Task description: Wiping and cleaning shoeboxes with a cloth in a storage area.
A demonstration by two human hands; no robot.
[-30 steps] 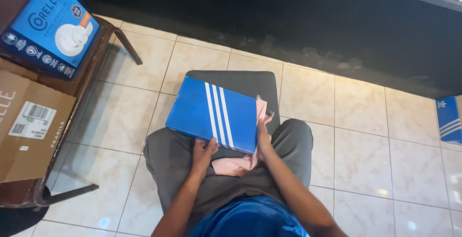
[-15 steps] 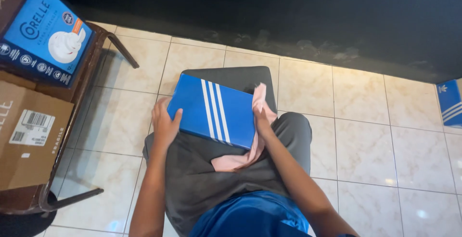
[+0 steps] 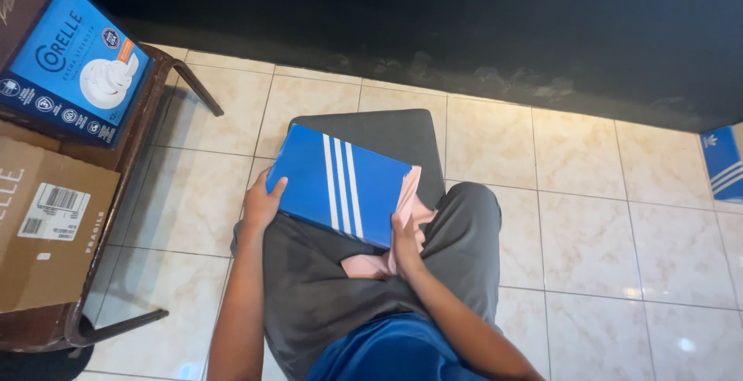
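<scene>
**Blue box held across the lap, one hand at each end**

From my feed I look straight down on a seated person with a blue box [image 3: 338,186], white stripes on its lid, lying tilted across the thighs and partly over a dark stool [image 3: 402,133]. The left hand [image 3: 263,205] clasps the box's left edge, thumb up against the corner. The right hand [image 3: 404,235] presses on the lower right corner, where pink paper [image 3: 387,253] spills out from under the box and drapes onto the grey trousers. So the hands sit well apart, each closed on its own end of the box, with the box between them.

What worries me: the box rests on a slope, only loosely cradled, and the left grip is little more than fingertips on an edge. If that hand loosens, I judge the box could slide off the knees toward the tiled floor [image 3: 588,226]. The pink paper is pinched between the right hand and the box; a pull on either could tear or crumple it. I cannot tell whether the lid is seated fully.

To the left a side table [image 3: 147,118] carries a blue carton [image 3: 73,64] and a brown carton [image 3: 46,218], well clear of both hands.
</scene>
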